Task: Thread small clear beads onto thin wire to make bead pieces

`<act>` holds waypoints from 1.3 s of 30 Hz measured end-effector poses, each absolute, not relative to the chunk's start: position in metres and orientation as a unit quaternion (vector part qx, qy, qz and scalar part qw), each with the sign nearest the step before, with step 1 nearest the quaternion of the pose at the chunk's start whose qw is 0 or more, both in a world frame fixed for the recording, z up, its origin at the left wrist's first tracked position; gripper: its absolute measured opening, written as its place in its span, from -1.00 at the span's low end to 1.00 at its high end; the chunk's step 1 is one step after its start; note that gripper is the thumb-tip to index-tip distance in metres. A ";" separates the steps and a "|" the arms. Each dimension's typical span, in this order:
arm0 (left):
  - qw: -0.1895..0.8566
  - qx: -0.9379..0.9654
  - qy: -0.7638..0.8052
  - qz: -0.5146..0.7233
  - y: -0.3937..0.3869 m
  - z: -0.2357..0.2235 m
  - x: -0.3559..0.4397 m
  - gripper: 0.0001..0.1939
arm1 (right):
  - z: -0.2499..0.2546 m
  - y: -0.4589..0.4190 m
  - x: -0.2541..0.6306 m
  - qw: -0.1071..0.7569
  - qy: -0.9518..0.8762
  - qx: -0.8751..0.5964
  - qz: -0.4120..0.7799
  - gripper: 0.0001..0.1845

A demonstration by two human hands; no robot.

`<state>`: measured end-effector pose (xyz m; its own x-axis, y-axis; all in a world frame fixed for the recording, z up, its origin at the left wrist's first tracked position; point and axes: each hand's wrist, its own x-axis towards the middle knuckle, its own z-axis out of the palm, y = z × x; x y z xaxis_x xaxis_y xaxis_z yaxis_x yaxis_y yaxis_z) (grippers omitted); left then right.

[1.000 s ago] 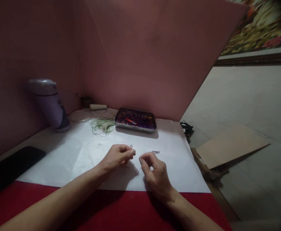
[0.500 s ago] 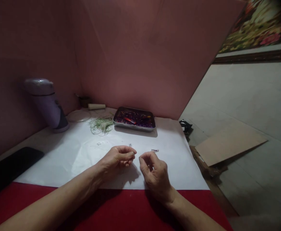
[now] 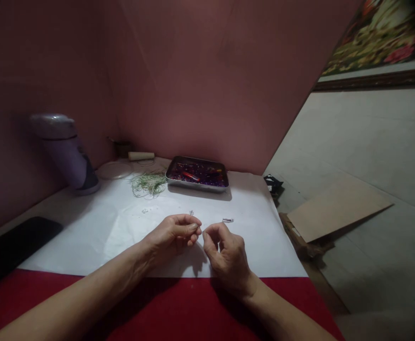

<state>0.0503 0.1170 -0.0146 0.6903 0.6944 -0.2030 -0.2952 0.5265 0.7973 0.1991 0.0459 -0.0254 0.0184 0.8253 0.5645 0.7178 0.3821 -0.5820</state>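
My left hand (image 3: 181, 231) is pinched closed above the white sheet (image 3: 264, 251), with something tiny between thumb and forefinger that I cannot make out. Close beside it, my right hand (image 3: 226, 246) is also closed in a pinch; what its fingertips hold, if anything, is too small to tell. Just beyond the right hand lies a small metal clipper (image 3: 227, 220), probably a nail clipper. Small wire-like pieces (image 3: 191, 212) rest beyond the left hand, and a similar clear piece (image 3: 145, 211) is farther left.
A metal tray (image 3: 197, 187) of purple beads holds a red-handled tool (image 3: 191, 176). Left of it are a tangle of green thread (image 3: 148, 183), a pale spool (image 3: 141, 156) and a purple flask (image 3: 67, 156). A black object (image 3: 22, 241) lies at left; cardboard (image 3: 340, 208) is at right.
My right hand has moved slightly left, bringing its fingertips nearer to my left hand's. The left hand keeps its pinch. The whole view has shifted a little.
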 end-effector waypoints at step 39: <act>0.843 0.404 0.236 0.266 0.115 -0.012 0.048 -0.87 | -0.028 0.046 0.198 0.468 -0.694 -0.544 0.058 -0.92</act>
